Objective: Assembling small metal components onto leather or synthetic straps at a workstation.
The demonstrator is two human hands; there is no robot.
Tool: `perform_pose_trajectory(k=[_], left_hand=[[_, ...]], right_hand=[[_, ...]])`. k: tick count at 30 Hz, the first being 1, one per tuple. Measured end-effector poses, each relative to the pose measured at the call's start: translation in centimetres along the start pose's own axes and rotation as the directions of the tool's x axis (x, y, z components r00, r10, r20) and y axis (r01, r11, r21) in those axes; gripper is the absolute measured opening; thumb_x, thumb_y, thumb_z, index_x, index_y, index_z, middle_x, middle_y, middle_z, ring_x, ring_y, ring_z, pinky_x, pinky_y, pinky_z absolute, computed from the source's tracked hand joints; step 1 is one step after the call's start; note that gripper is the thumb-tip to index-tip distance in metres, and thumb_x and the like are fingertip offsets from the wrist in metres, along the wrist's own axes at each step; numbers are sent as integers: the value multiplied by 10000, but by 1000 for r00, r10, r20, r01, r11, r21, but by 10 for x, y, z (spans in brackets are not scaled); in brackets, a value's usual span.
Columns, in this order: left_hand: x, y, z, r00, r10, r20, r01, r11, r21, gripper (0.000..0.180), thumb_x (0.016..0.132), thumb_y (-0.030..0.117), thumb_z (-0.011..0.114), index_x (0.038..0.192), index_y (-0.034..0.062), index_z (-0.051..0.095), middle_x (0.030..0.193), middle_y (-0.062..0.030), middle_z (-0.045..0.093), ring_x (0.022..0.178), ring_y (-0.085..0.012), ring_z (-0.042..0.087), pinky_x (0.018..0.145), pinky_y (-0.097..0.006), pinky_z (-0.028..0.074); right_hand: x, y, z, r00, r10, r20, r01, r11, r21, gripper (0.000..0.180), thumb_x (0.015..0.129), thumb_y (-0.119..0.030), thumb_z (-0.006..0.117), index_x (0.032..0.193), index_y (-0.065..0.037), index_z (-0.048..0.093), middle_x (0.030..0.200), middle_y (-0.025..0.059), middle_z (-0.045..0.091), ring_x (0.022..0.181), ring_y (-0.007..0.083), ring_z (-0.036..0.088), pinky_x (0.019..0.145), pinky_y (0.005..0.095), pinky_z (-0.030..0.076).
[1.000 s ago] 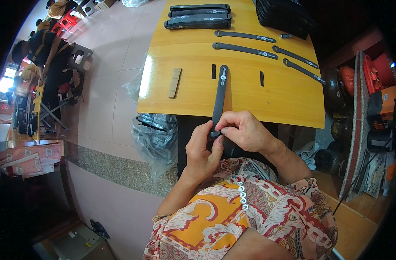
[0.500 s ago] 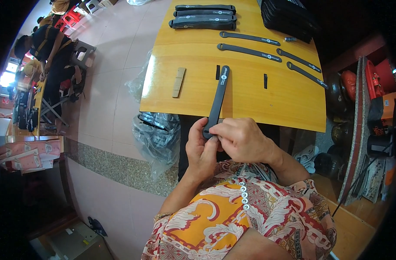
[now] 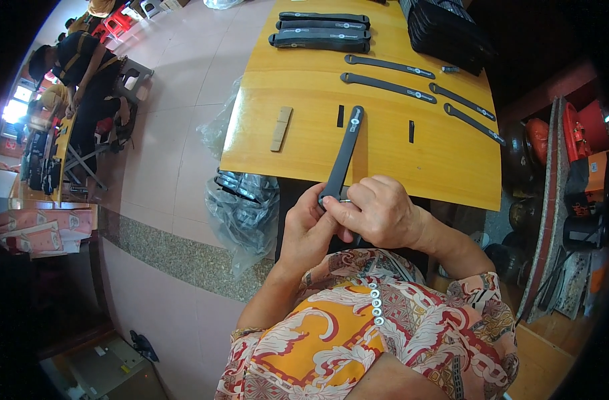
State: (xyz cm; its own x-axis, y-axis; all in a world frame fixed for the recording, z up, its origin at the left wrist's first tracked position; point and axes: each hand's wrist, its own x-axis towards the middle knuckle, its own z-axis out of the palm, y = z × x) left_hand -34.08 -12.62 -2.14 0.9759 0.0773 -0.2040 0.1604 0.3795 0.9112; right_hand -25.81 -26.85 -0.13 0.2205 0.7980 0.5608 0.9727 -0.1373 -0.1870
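Observation:
A long dark grey strap (image 3: 344, 150) with a rounded far end and pale print stretches away from me, slanting over the front edge of the table. My left hand (image 3: 306, 230) is closed on its near end. My right hand (image 3: 382, 213) is closed too, its thumb pressed on that same end. The strap's tip is hidden under the fingers. A thin bright spot shows by the right fingers, too small to name. Past the hands, several similar straps with looped ends (image 3: 391, 88) lie flat on the table.
The yellow wooden table (image 3: 291, 163) carries a stack of straps (image 3: 321, 33), a black pile (image 3: 444, 33), a cardboard strip (image 3: 281, 129) and two short black strips (image 3: 412, 131). A plastic bag (image 3: 241, 220) hangs at its left front. Another person (image 3: 78, 60) sits far left.
My right hand has shifted slightly, its thumb now lying across the near end of the strap. The view has moved a little, so the table appears lower.

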Motion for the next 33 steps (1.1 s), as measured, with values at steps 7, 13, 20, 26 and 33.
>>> perform_pose_trajectory(k=[7,13,20,26,33], left_hand=[[1,-6,3,978,187,91,-207,910,360,311,885,-10,462,1189,-57,408,748,-93,610,604,-112,606,537,-243,501],[5,-15,0,960,250,123,-275,784,557,349,878,1,473,1217,-42,401,729,-99,614,599,-166,628,555,-276,515],[8,-25,-8,902,422,91,-407,760,507,461,860,-55,496,1301,-53,361,927,-121,606,773,-118,602,678,-237,495],[6,-21,-11,942,326,75,-334,916,222,437,876,-76,475,1301,-44,380,939,-111,602,750,-132,607,672,-238,503],[7,-19,-14,947,285,148,-305,942,137,440,884,-70,467,1310,-43,363,929,-123,596,699,-140,603,628,-251,508]], right_hand=[[0,3,-6,797,483,362,-581,455,675,177,789,45,499,901,23,635,725,112,625,646,188,631,557,279,499],[1,18,2,638,450,625,-671,-74,738,172,822,45,450,889,67,606,759,100,634,619,153,625,564,259,495],[-6,7,11,861,468,201,-471,583,662,252,763,25,511,990,11,620,760,142,636,657,236,639,615,313,503],[-7,7,3,885,407,226,-453,640,621,287,734,38,539,1005,-9,624,710,131,612,628,254,626,582,329,501],[-10,9,7,937,339,81,-321,747,583,280,738,47,535,996,-21,618,681,103,594,600,256,611,546,333,489]])
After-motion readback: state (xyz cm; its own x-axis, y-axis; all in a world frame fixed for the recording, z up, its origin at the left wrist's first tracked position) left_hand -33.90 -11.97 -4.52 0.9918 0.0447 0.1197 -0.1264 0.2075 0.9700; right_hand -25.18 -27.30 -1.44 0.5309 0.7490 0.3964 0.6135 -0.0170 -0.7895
